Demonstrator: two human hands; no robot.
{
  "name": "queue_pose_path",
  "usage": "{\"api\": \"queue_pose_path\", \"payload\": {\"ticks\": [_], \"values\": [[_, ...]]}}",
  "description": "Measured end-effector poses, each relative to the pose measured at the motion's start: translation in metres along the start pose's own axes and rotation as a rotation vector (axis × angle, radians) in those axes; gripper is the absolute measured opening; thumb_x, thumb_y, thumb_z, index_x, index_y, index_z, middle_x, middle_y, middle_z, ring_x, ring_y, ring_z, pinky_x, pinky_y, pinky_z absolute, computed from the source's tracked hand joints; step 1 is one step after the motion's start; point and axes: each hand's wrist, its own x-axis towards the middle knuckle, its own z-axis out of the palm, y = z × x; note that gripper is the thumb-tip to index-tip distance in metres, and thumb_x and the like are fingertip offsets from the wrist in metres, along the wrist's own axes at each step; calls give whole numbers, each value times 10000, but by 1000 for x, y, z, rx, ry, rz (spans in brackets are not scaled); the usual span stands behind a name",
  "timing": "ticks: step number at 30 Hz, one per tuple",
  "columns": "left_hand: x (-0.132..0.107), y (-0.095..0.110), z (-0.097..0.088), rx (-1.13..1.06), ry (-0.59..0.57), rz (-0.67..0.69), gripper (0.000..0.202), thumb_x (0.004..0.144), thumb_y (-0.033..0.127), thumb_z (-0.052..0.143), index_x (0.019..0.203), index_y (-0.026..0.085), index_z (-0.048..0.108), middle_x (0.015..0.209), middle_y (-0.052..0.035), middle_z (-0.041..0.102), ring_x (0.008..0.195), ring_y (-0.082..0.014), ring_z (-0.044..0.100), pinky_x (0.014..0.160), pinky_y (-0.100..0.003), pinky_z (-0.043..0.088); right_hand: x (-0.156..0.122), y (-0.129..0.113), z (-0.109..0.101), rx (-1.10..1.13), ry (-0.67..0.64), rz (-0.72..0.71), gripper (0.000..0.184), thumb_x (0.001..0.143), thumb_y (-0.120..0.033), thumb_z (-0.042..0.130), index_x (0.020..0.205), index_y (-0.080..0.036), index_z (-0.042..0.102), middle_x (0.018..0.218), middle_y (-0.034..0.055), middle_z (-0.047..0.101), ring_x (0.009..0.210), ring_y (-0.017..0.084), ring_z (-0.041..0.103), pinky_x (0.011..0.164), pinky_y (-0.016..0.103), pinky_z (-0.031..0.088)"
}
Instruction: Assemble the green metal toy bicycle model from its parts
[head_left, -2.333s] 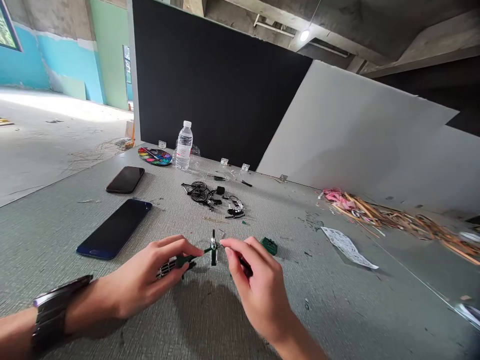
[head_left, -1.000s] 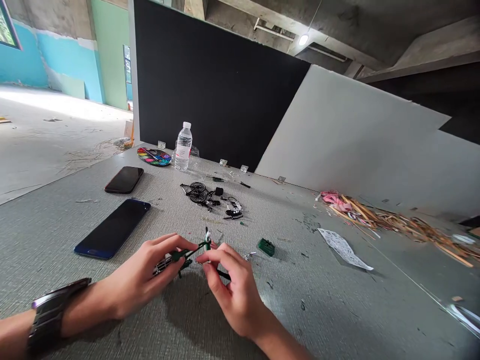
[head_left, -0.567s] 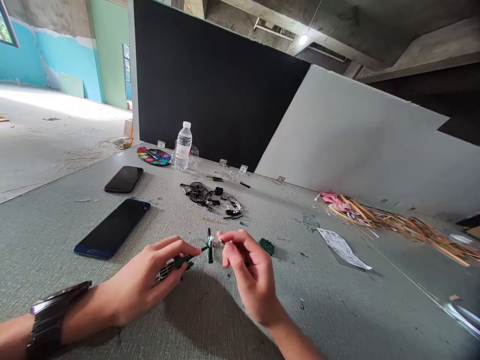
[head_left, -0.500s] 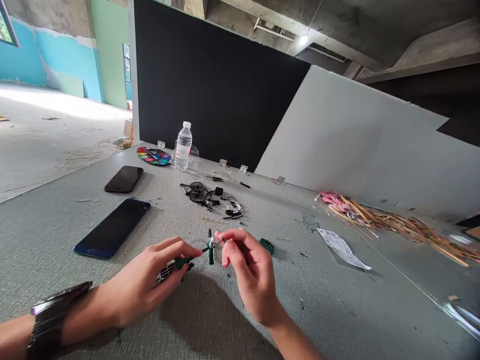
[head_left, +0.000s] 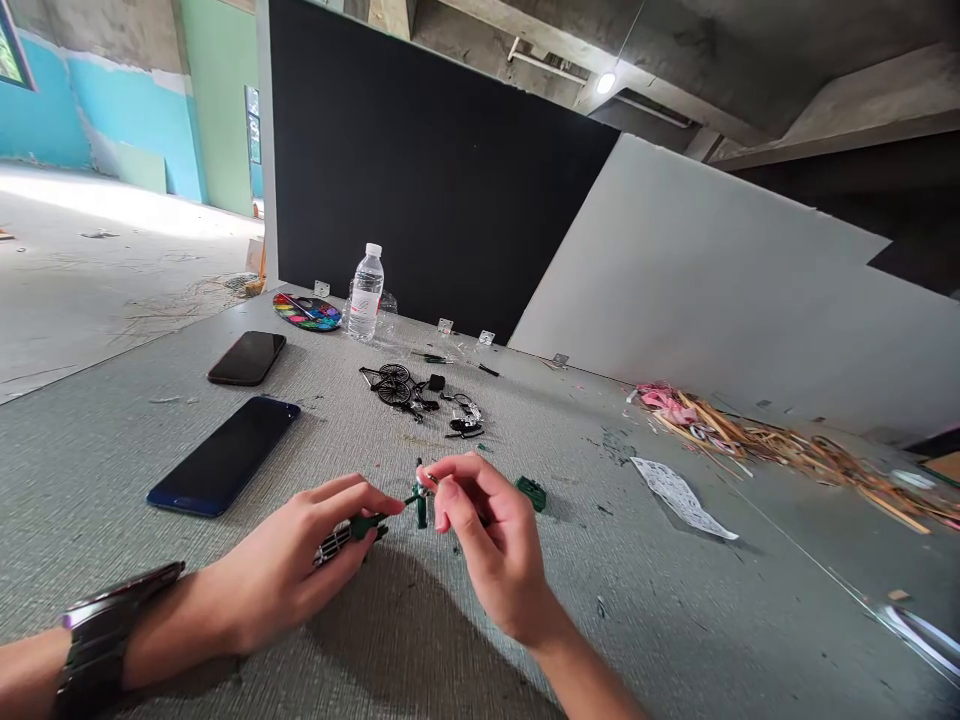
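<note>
My left hand [head_left: 289,560] is closed on a small green and silver model frame [head_left: 365,524], holding it just above the grey table [head_left: 150,560]. A green upright piece [head_left: 421,505] with a silver joint stands at the frame's far end. My right hand [head_left: 484,535] pinches a tiny part I cannot make out against that joint. A small green block [head_left: 531,492] lies just right of my right hand. Farther back lies a heap of small black wheels and parts [head_left: 420,395].
Two dark phones [head_left: 223,456] [head_left: 247,358] lie at the left. A water bottle [head_left: 367,292] and a paint palette [head_left: 308,312] stand at the back by a black board. A printed paper slip [head_left: 679,484] and a pile of wooden strips [head_left: 780,445] lie at the right.
My right hand dipped toward the frame, drew back, then closed in on the silver joint again. My left hand has kept its hold on the frame almost unmoved.
</note>
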Motion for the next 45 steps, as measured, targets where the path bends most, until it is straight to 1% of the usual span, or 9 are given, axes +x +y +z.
{"api": "queue_pose_path", "payload": {"ticks": [8, 14, 17, 24, 28, 30, 33, 37, 45], "values": [[-1, 1, 0, 12, 9, -5, 263, 1011, 176, 473, 1210, 263, 621, 1148, -38, 707, 1052, -235, 705, 907, -379, 561, 3, -3, -1, -61, -16, -30, 174, 1059, -327, 524, 1085, -266, 685, 854, -13, 609, 699, 113, 557, 621, 256, 477], [0, 4, -1, 18, 13, 3, 261, 1005, 177, 460, 1185, 254, 633, 1132, -39, 718, 1043, -237, 716, 899, -379, 563, 3, -4, -3, -242, -41, -150, 168, 1052, -265, 517, 1106, -267, 676, 936, 15, 644, 728, 128, 577, 629, 280, 486], [1, 4, -1, 29, 15, 12, 297, 989, 165, 457, 1214, 252, 629, 1109, -38, 723, 1003, -233, 723, 870, -376, 571, 2, -4, -4, -275, -15, -184, 173, 1050, -248, 513, 1111, -271, 673, 947, 20, 656, 743, 134, 592, 624, 282, 489], [-1, 2, -1, 27, 43, 19, 301, 1001, 167, 470, 1240, 261, 628, 1155, -38, 728, 1054, -233, 718, 904, -365, 573, 3, -4, -3, -303, -21, -188, 172, 1051, -255, 512, 1104, -260, 675, 930, 22, 650, 757, 141, 609, 617, 278, 492], [0, 2, -1, 36, 55, 24, 288, 1003, 178, 482, 1231, 254, 640, 1164, -47, 736, 1064, -243, 717, 907, -367, 580, 1, -3, -4, -310, 55, -197, 180, 1056, -247, 499, 1127, -262, 664, 927, 22, 647, 784, 153, 640, 651, 285, 515], [1, 2, -2, 35, 59, 15, 264, 1017, 202, 475, 1213, 252, 645, 1172, -53, 742, 1075, -252, 716, 905, -379, 582, -2, 1, -5, -384, 99, -209, 182, 1054, -231, 495, 1141, -252, 653, 926, 26, 645, 796, 164, 650, 691, 300, 529], [2, 1, -3, 23, 57, -5, 253, 1032, 226, 466, 1215, 254, 639, 1168, -53, 749, 1066, -257, 720, 901, -396, 584, -9, 10, -4, -528, 103, -213, 185, 1047, -201, 486, 1127, -227, 650, 911, 35, 648, 779, 175, 643, 712, 311, 534], [-1, -1, -3, 13, 61, -4, 267, 1017, 193, 481, 1221, 258, 641, 1181, -45, 747, 1090, -248, 713, 937, -394, 574, -14, 18, 1, -605, 105, -220, 166, 1041, -167, 491, 1090, -210, 644, 893, 37, 655, 780, 178, 647, 703, 293, 525], [1, -1, -4, -13, 61, -18, 266, 1021, 197, 481, 1225, 250, 644, 1191, -52, 747, 1104, -249, 708, 952, -398, 565, -18, 20, 12, -613, 119, -226, 160, 1043, -154, 478, 1089, -208, 621, 903, 39, 639, 786, 176, 644, 707, 289, 526]]}}
